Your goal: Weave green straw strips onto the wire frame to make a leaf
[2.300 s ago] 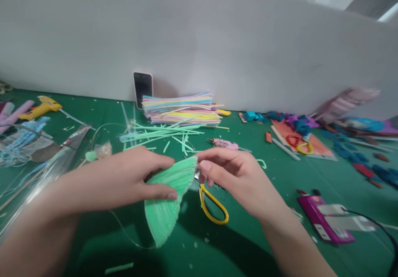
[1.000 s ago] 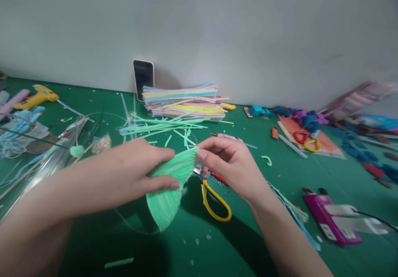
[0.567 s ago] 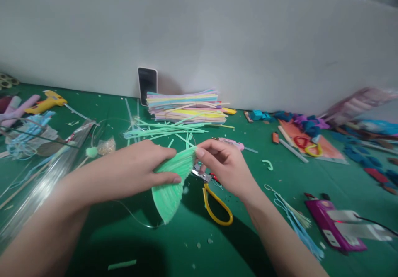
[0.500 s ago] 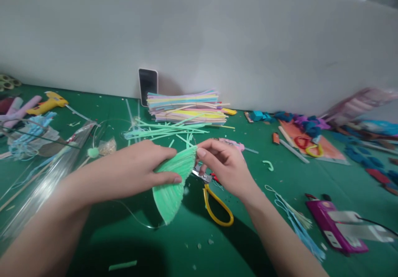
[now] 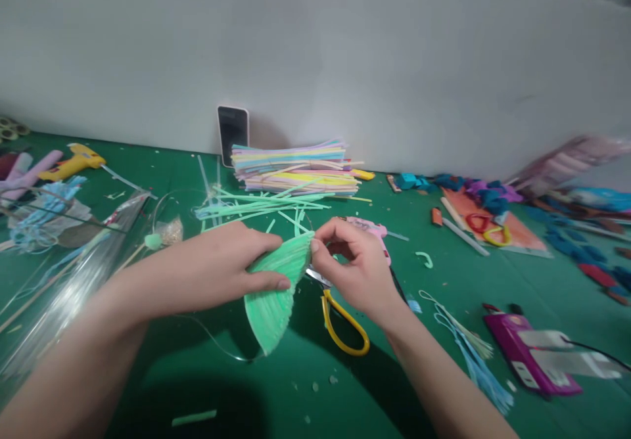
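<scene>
My left hand [image 5: 231, 255] grips a light-green, ribbed, fan-shaped piece [image 5: 272, 317], thumb on its near face and the other fingers partly hidden behind it. The piece is held tilted above the table, and its fuzzy edge faces right. At its upper right corner, the thumb and forefinger of my right hand [image 5: 357, 265] are pinched together. A thin wire loop [image 5: 217, 347] curves out from the lower tip. Just below my right hand lie scissors with a yellow handle [image 5: 324, 314], their blades partly covered. A pink glue gun [image 5: 372, 229] shows behind that hand.
Loose green strips [image 5: 266, 207] lie before a stack of pastel strips [image 5: 296, 160]. A phone [image 5: 233, 130] leans against the wall. A yellow glue gun [image 5: 79, 160] and a clear plastic sleeve [image 5: 89, 281] are leftward; a purple power strip [image 5: 527, 353] and blue tassel [image 5: 478, 373] are rightward.
My right hand has shifted slightly at the corner, its fingers more curled, showing more of the pink glue gun. The fan-shaped piece has barely moved. The view has shifted a little.
</scene>
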A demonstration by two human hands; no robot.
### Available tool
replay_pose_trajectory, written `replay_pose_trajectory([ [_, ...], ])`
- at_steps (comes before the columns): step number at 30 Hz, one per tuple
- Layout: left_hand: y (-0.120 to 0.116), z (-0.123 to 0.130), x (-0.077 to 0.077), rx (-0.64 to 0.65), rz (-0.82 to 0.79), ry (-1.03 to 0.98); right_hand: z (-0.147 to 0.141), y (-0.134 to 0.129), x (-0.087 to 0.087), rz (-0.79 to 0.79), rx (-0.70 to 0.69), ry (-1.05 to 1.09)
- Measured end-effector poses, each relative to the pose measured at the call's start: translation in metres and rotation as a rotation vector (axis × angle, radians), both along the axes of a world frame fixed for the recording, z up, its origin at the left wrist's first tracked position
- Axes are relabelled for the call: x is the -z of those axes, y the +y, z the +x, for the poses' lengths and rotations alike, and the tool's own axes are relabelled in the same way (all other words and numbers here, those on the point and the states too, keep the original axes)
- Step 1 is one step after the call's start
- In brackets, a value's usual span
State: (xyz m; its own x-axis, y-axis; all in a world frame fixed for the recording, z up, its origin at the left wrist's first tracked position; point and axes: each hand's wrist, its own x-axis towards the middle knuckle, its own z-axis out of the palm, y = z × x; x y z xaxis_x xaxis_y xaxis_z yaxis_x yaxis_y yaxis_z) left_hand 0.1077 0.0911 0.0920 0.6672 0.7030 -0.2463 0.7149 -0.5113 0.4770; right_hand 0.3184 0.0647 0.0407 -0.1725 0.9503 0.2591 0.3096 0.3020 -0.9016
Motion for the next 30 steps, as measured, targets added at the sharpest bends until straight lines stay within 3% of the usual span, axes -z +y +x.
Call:
replay_pose_trajectory([
  [6, 0.004, 0.0, 0.002, -0.018, -0.015, -0.027, 0.001, 0.005, 0.002, -0.116, -0.101, 0.076],
  [11, 0.013, -0.001, 0.005, -0.06, -0.1, -0.213, 0.002, 0.006, 0.003, -0.017, -0.031, 0.041],
  [19, 0.023, 0.006, 0.016, -0.197, -0.232, -0.431, 0.0, 0.008, 0.006, -0.071, -0.032, 0.083],
  [22, 0.021, 0.011, 0.019, -0.232, -0.202, -0.495, -0.001, 0.007, 0.006, -0.142, -0.062, 0.126],
  [26, 0.019, 0.016, 0.02, -0.281, -0.114, -0.529, -0.004, 0.006, 0.006, -0.323, -0.201, 0.159],
  [30, 0.02, 0.016, 0.021, -0.303, -0.052, -0.537, -0.005, 0.007, 0.006, -0.335, -0.204, 0.195],
])
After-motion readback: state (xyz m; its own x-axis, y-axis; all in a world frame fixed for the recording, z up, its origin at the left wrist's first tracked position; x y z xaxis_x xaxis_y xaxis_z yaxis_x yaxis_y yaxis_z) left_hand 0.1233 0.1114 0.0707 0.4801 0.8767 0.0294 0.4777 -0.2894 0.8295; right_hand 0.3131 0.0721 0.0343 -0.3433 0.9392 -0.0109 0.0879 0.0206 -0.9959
